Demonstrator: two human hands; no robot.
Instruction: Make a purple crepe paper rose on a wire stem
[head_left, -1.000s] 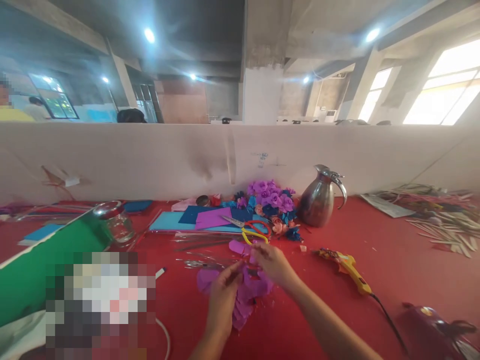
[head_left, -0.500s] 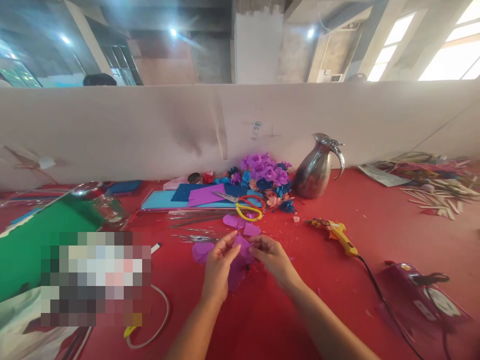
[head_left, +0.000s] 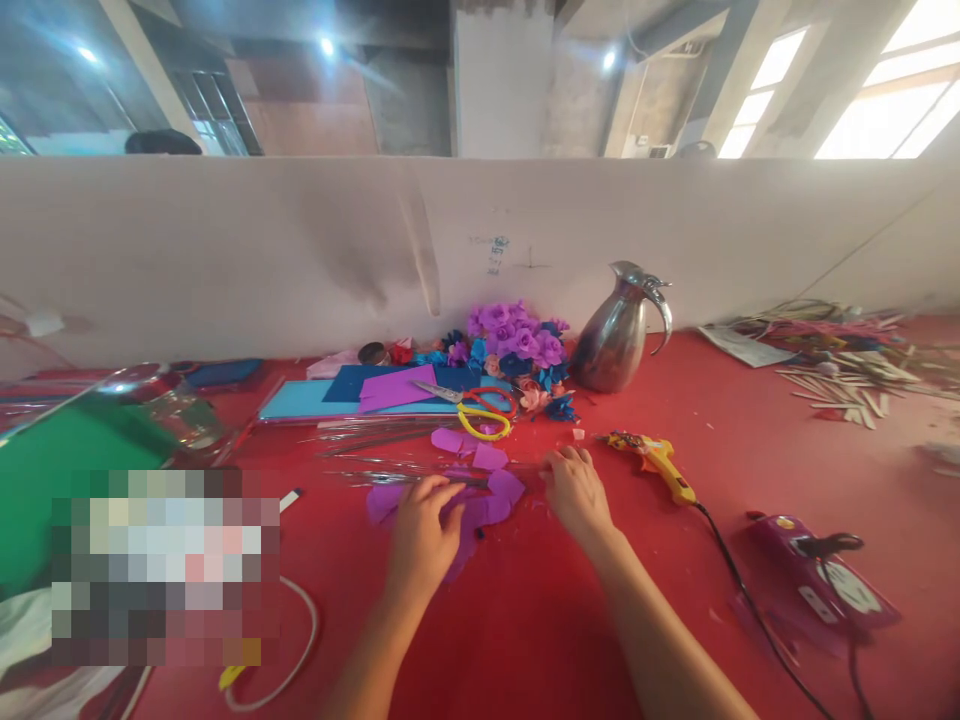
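Note:
My left hand is over the purple paper petals, thumb and fingers apart. One purple petal lies just right of its fingertips. My right hand is low over the table to the right of the petals, its fingers curled together; whatever they may hold is hidden. More cut purple pieces are scattered beyond the hands. Thin metal wires lie behind my left hand. Scissors with one red and one yellow handle rest partly on the stacked paper sheets.
Purple, blue and pink paper flowers are heaped by the partition. A steel jug stands beside them. On the right are a yellow glue gun with its cord, a purple power strip and thin sticks. A glass jar sits left.
My hands have parted: the right moved away to the right, the left loosened its fingers. The purple petal they held between them now lies on the other petals. The view has shifted slightly.

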